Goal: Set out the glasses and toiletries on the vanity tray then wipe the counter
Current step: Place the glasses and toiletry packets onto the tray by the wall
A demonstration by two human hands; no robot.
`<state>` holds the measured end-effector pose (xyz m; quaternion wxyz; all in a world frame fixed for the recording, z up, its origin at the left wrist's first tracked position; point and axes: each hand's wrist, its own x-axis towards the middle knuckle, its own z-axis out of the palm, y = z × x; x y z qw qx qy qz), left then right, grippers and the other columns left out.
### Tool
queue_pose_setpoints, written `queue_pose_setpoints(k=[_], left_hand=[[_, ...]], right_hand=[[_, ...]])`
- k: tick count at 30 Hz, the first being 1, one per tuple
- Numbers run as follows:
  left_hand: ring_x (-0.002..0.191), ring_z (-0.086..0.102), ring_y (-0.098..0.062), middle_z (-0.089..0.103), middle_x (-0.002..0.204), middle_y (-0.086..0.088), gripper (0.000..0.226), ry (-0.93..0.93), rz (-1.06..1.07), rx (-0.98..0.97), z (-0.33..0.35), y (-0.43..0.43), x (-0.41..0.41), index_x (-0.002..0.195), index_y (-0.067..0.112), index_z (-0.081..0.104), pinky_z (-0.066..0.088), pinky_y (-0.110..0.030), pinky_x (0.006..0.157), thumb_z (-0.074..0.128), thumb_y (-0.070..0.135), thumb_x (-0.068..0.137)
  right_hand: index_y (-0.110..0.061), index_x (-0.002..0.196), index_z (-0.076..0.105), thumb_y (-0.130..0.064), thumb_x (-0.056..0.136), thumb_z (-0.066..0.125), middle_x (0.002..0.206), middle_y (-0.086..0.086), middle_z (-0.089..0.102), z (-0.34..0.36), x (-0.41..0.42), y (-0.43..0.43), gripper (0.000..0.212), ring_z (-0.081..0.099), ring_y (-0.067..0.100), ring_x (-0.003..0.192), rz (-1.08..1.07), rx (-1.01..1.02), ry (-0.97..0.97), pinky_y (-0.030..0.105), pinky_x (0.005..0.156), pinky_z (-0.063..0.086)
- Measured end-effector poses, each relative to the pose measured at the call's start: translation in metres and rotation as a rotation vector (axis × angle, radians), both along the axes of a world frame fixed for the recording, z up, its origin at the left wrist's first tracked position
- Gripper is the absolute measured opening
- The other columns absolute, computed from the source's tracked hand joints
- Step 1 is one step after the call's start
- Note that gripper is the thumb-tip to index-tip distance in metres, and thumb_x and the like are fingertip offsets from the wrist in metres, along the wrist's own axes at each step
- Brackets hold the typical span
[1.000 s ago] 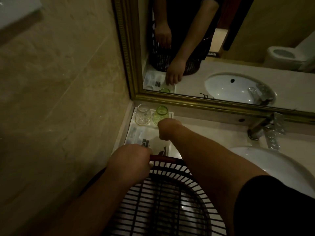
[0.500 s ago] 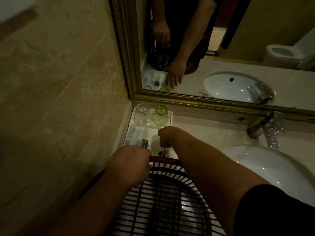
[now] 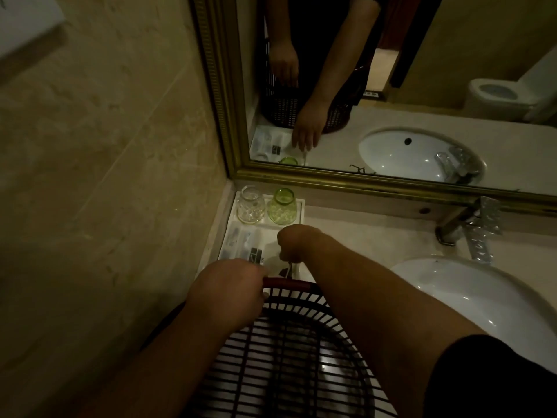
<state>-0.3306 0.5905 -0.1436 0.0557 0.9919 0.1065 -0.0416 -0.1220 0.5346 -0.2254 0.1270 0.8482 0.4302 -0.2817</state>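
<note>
A white vanity tray (image 3: pixel 297 206) lies in the counter's left corner, under the mirror. At its back stand a clear glass (image 3: pixel 250 206) and a green glass (image 3: pixel 281 208) side by side. In front of them lie wrapped toiletries (image 3: pixel 241 244) and a dark-labelled packet (image 3: pixel 256 254). My right hand (image 3: pixel 297 241) hovers over the tray's front right part, fingers pointing down; something thin shows under the fingertips, and I cannot tell whether it is held. My left hand (image 3: pixel 224 292) grips the red rim of a dark slatted basket (image 3: pixel 289 342) just before the tray.
A white sink basin (image 3: pixel 482 309) with a metal tap (image 3: pixel 470 227) fills the counter's right side. A gold-framed mirror (image 3: pixel 331 182) runs along the back and a tiled wall (image 3: pixel 105 176) closes the left. Bare beige counter (image 3: pixel 361 233) lies between tray and sink.
My right hand has drawn back from beside the green glass to the tray's front right part. My left hand has stayed on the basket rim.
</note>
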Motion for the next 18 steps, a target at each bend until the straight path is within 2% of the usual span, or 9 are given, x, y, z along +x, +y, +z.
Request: queue_pose_setpoints(k=[2, 4, 8, 9, 11, 13, 14, 16, 18], left_hand=[[0.055, 0.041, -0.006, 0.036, 0.059, 0.014, 0.017, 0.002, 0.001, -0.014, 0.0, 0.0, 0.0, 0.088, 0.034, 0.066, 0.029, -0.025, 0.05, 0.066, 0.05, 0.083], [0.053, 0.042, -0.004, 0.038, 0.057, 0.015, 0.014, 0.013, 0.013, -0.032, 0.001, 0.001, 0.0, 0.087, 0.035, 0.067, 0.027, -0.023, 0.048, 0.066, 0.048, 0.083], [0.052, 0.04, -0.005, 0.041, 0.059, 0.013, 0.015, 0.024, 0.02, -0.026, 0.002, 0.002, 0.003, 0.081, 0.031, 0.065, 0.026, -0.025, 0.045, 0.066, 0.046, 0.082], [0.053, 0.041, -0.007, 0.044, 0.06, 0.011, 0.016, 0.037, 0.023, -0.014, 0.002, 0.002, 0.003, 0.082, 0.03, 0.066, 0.027, -0.026, 0.046, 0.065, 0.045, 0.083], [0.051, 0.039, -0.008, 0.044, 0.059, 0.01, 0.014, 0.061, 0.034, 0.0, 0.002, 0.001, 0.002, 0.084, 0.027, 0.069, 0.026, -0.026, 0.046, 0.064, 0.041, 0.082], [0.048, 0.036, -0.007, 0.041, 0.057, 0.01, 0.013, 0.075, 0.054, -0.002, 0.002, 0.001, 0.002, 0.082, 0.026, 0.069, 0.025, -0.026, 0.045, 0.064, 0.038, 0.081], [0.048, 0.037, -0.006, 0.041, 0.056, 0.01, 0.013, 0.078, 0.064, -0.001, 0.002, 0.0, 0.001, 0.078, 0.026, 0.068, 0.026, -0.026, 0.045, 0.065, 0.039, 0.08], [0.049, 0.043, -0.007, 0.049, 0.057, 0.008, 0.015, 0.052, 0.087, -0.019, 0.004, 0.001, 0.002, 0.07, 0.027, 0.064, 0.031, -0.026, 0.046, 0.067, 0.039, 0.078], [0.059, 0.056, -0.013, 0.061, 0.067, 0.007, 0.013, 0.038, 0.073, -0.01, 0.006, 0.0, 0.002, 0.08, 0.031, 0.068, 0.039, -0.027, 0.051, 0.066, 0.043, 0.077]], right_hand=[[-0.015, 0.119, 0.067, -0.031, 0.091, 0.062, 0.119, 0.007, 0.066, 0.019, -0.006, -0.003, 0.033, 0.062, 0.026, 0.103, -0.054, 0.117, 0.002, 0.039, 0.087, 0.054], [-0.021, 0.125, 0.067, -0.036, 0.092, 0.059, 0.12, 0.005, 0.067, 0.049, -0.015, -0.007, 0.037, 0.063, 0.025, 0.109, -0.15, 0.359, 0.025, 0.038, 0.088, 0.053], [-0.03, 0.111, 0.073, -0.05, 0.091, 0.051, 0.098, -0.005, 0.074, 0.096, -0.058, -0.034, 0.036, 0.068, 0.013, 0.086, -0.342, 0.874, 0.162, 0.03, 0.071, 0.054], [-0.03, 0.102, 0.073, -0.055, 0.092, 0.047, 0.089, -0.006, 0.073, 0.1, -0.072, -0.045, 0.038, 0.067, 0.012, 0.079, -0.336, 0.884, 0.202, 0.03, 0.068, 0.054], [-0.027, 0.074, 0.063, -0.06, 0.097, 0.034, 0.071, -0.002, 0.065, 0.103, -0.099, -0.063, 0.049, 0.062, 0.018, 0.069, -0.197, 0.691, 0.167, 0.036, 0.065, 0.052], [-0.026, 0.064, 0.051, -0.057, 0.102, 0.025, 0.069, 0.002, 0.06, 0.105, -0.109, -0.069, 0.055, 0.058, 0.023, 0.069, -0.119, 0.53, 0.123, 0.037, 0.066, 0.049], [-0.026, 0.067, 0.055, -0.055, 0.102, 0.026, 0.073, 0.003, 0.063, 0.109, -0.107, -0.069, 0.054, 0.058, 0.023, 0.072, -0.13, 0.519, 0.158, 0.036, 0.066, 0.047], [-0.023, 0.084, 0.069, -0.054, 0.097, 0.037, 0.088, 0.001, 0.07, 0.119, -0.099, -0.071, 0.046, 0.063, 0.021, 0.079, -0.203, 0.491, 0.397, 0.035, 0.069, 0.05], [-0.024, 0.101, 0.073, -0.048, 0.091, 0.054, 0.098, -0.005, 0.072, 0.125, -0.091, -0.075, 0.032, 0.067, 0.016, 0.087, -0.271, 0.382, 0.645, 0.031, 0.072, 0.054]])
